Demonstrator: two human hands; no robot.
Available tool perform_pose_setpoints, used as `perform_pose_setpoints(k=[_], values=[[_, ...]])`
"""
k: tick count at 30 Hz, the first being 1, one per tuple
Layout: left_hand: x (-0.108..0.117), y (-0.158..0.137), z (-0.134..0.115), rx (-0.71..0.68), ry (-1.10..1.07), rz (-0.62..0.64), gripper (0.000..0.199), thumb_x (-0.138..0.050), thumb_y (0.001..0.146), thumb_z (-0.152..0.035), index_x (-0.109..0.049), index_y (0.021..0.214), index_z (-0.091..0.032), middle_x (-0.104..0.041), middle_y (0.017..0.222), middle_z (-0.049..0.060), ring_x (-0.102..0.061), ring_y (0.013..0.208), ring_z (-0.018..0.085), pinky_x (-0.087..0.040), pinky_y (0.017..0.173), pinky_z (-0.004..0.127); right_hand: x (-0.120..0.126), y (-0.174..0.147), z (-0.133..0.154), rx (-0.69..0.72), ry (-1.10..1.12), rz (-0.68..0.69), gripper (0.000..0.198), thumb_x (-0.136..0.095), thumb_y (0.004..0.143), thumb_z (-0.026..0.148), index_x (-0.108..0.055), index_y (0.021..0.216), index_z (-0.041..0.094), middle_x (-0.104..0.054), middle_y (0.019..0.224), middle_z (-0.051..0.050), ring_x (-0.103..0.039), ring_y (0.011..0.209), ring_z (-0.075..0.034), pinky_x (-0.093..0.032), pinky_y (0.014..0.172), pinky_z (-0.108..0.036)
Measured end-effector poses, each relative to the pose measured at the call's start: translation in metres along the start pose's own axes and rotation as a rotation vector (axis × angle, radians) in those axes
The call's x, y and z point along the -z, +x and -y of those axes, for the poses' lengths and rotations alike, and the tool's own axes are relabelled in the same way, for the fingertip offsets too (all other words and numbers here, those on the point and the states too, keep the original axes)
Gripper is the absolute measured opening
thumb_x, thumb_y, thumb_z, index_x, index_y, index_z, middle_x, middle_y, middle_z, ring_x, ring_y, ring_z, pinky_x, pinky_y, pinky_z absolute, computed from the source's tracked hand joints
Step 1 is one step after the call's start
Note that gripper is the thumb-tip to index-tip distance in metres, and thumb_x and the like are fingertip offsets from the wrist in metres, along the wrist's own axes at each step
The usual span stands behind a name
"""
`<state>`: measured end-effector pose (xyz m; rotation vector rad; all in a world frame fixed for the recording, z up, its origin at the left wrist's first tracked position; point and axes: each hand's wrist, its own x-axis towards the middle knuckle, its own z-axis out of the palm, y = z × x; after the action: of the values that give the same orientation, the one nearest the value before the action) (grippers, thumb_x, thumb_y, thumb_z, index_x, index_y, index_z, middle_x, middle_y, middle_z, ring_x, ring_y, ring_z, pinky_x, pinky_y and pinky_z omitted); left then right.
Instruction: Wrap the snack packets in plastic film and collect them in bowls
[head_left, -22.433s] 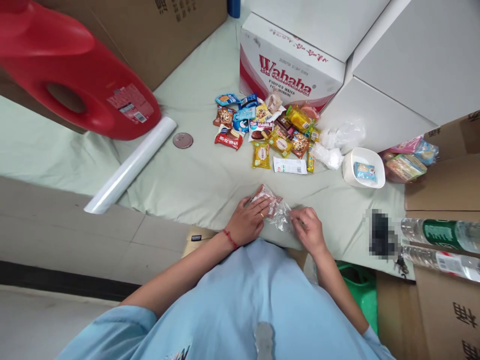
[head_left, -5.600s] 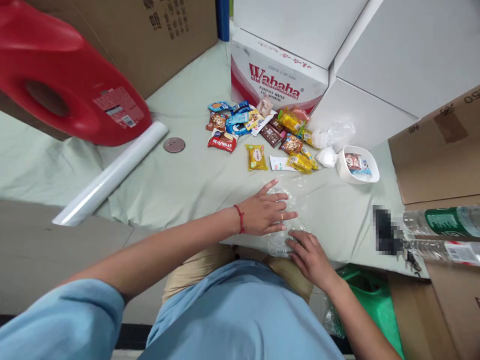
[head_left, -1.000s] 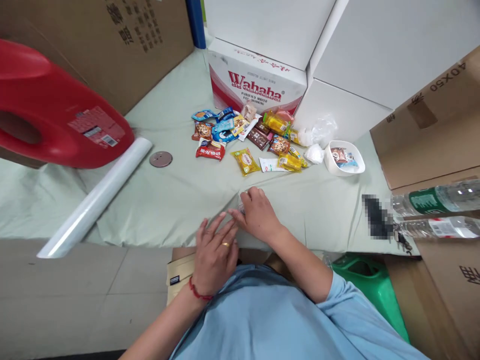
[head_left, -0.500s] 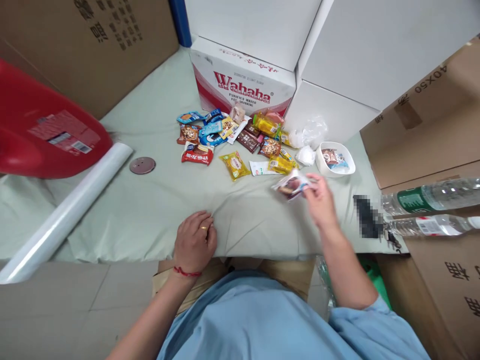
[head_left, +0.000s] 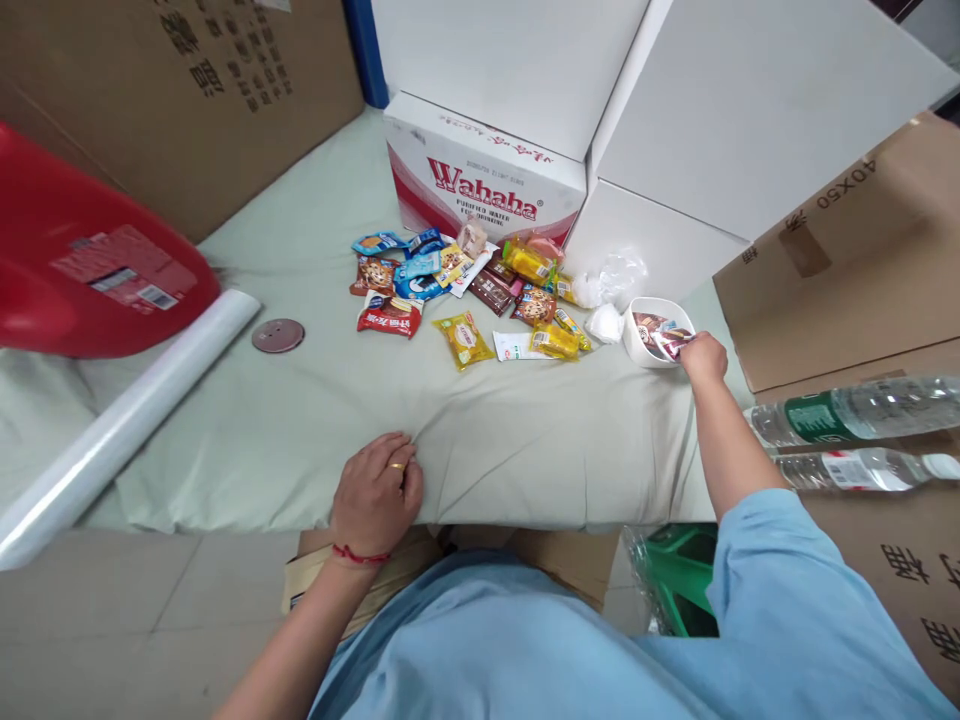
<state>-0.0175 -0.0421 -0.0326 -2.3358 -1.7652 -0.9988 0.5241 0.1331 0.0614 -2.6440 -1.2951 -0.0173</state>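
My right hand (head_left: 705,358) is at the right rim of a small white bowl (head_left: 642,352). Its fingers pinch a snack packet (head_left: 673,343), which lies partly inside the bowl. Other wrapped snacks (head_left: 647,326) show in there too. My left hand (head_left: 379,490) rests on the cloth near the front edge, fingers curled together with nothing visible in them. Beyond it lies a spread of wrapped snacks, among them a yellow packet (head_left: 463,340), a red packet (head_left: 390,314) and a brown packet (head_left: 491,290).
A Wahaha carton (head_left: 487,185) backs the snacks. Crumpled clear plastic (head_left: 619,275) and a white wad (head_left: 604,323) sit left of the bowl. Farther left are a round brownish disc (head_left: 278,335), a plastic-film roll (head_left: 142,420) and a red container (head_left: 97,250). Two bottles (head_left: 862,408) lie at right.
My right hand has carried the snack packet rightward and away from me, from above the cloth to the bowl. The left hand stays resting on the cloth.
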Motion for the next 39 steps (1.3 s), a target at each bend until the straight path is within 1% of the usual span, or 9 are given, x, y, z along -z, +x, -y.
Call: perform_pose_setpoints(k=[6, 10, 14, 18, 23, 29, 32, 35, 39], values=[[0.001, 0.001, -0.001, -0.048, 0.010, -0.050, 0.016, -0.060, 0.089, -0.011, -0.070, 0.100, -0.016, -0.077, 0.107, 0.012, -0.072, 0.108, 0.029, -0.055, 0.092, 0.042, -0.005, -0.014, 0.003, -0.015, -0.222, -0.054, 0.037, -0.049, 0.092, 0.023, -0.070, 0.121, 0.012, -0.057, 0.132, -0.026, -0.043, 0.133, -0.041, -0.045, 0.099, -0.052], [0.001, 0.000, -0.002, -0.029, -0.013, -0.048, 0.017, -0.060, 0.088, -0.011, -0.070, 0.100, -0.017, -0.077, 0.108, 0.013, -0.071, 0.109, 0.029, -0.054, 0.092, 0.043, 0.006, -0.004, 0.005, -0.003, -0.374, 0.068, 0.044, -0.056, 0.090, 0.025, -0.068, 0.128, 0.009, -0.060, 0.128, -0.028, -0.059, 0.115, -0.036, -0.049, 0.086, -0.042], [0.002, 0.000, -0.003, -0.041, -0.007, -0.057, 0.017, -0.059, 0.088, -0.010, -0.070, 0.101, -0.015, -0.076, 0.109, 0.014, -0.071, 0.109, 0.030, -0.054, 0.092, 0.043, 0.029, 0.014, 0.018, 0.034, -0.397, 0.093, 0.037, -0.071, 0.079, 0.023, -0.076, 0.113, 0.007, -0.070, 0.111, -0.026, -0.068, 0.100, -0.034, -0.050, 0.081, -0.040], [0.002, 0.000, -0.004, -0.027, -0.017, -0.057, 0.018, -0.059, 0.088, -0.009, -0.071, 0.100, -0.016, -0.076, 0.108, 0.013, -0.071, 0.108, 0.029, -0.054, 0.092, 0.042, 0.033, 0.012, 0.066, 0.196, -0.275, -0.085, 0.036, -0.058, 0.088, 0.021, -0.075, 0.120, 0.020, -0.073, 0.119, -0.016, -0.068, 0.102, -0.028, -0.050, 0.084, -0.037], [0.003, 0.000, -0.005, -0.020, -0.003, -0.046, 0.018, -0.058, 0.088, -0.009, -0.071, 0.099, -0.015, -0.076, 0.107, 0.013, -0.071, 0.108, 0.030, -0.054, 0.091, 0.043, -0.009, -0.019, 0.158, 0.547, -0.033, -0.045, 0.034, -0.052, 0.093, 0.023, -0.076, 0.117, 0.019, -0.073, 0.119, -0.013, -0.066, 0.103, -0.027, -0.049, 0.090, -0.036], [0.005, 0.001, -0.007, -0.021, 0.021, -0.042, 0.019, -0.057, 0.088, -0.008, -0.072, 0.099, -0.014, -0.077, 0.105, 0.014, -0.071, 0.106, 0.030, -0.056, 0.089, 0.043, -0.040, -0.034, 0.218, 0.441, -0.002, -0.045, 0.033, -0.059, 0.093, 0.034, -0.071, 0.119, 0.018, -0.066, 0.121, -0.018, -0.064, 0.101, -0.031, -0.049, 0.089, -0.041], [0.006, 0.002, -0.008, -0.015, 0.036, -0.045, 0.019, -0.057, 0.088, -0.008, -0.071, 0.099, -0.015, -0.077, 0.105, 0.012, -0.071, 0.106, 0.029, -0.057, 0.088, 0.042, -0.030, -0.036, 0.219, 0.460, 0.243, -0.122, 0.018, -0.061, 0.089, 0.029, -0.074, 0.097, 0.018, -0.066, 0.112, -0.013, -0.062, 0.094, -0.024, -0.049, 0.090, -0.039], [0.004, 0.000, -0.006, -0.022, 0.011, -0.073, 0.019, -0.058, 0.087, -0.007, -0.070, 0.099, -0.016, -0.076, 0.104, 0.012, -0.072, 0.105, 0.029, -0.058, 0.088, 0.042, -0.011, -0.057, 0.202, 0.500, 0.737, -0.127, 0.013, -0.068, 0.083, 0.031, -0.071, 0.090, 0.020, -0.064, 0.092, -0.003, -0.055, 0.074, -0.015, -0.051, 0.077, -0.031], [0.004, -0.002, -0.002, -0.025, -0.089, -0.145, 0.021, -0.060, 0.086, -0.006, -0.069, 0.102, -0.015, -0.075, 0.106, 0.014, -0.070, 0.108, 0.029, -0.059, 0.092, 0.044, 0.003, -0.118, 0.163, 0.270, 1.408, 0.311, 0.022, -0.076, 0.076, 0.034, -0.062, 0.089, 0.023, -0.048, 0.068, 0.008, -0.033, 0.049, -0.007, -0.031, 0.043, -0.017]])
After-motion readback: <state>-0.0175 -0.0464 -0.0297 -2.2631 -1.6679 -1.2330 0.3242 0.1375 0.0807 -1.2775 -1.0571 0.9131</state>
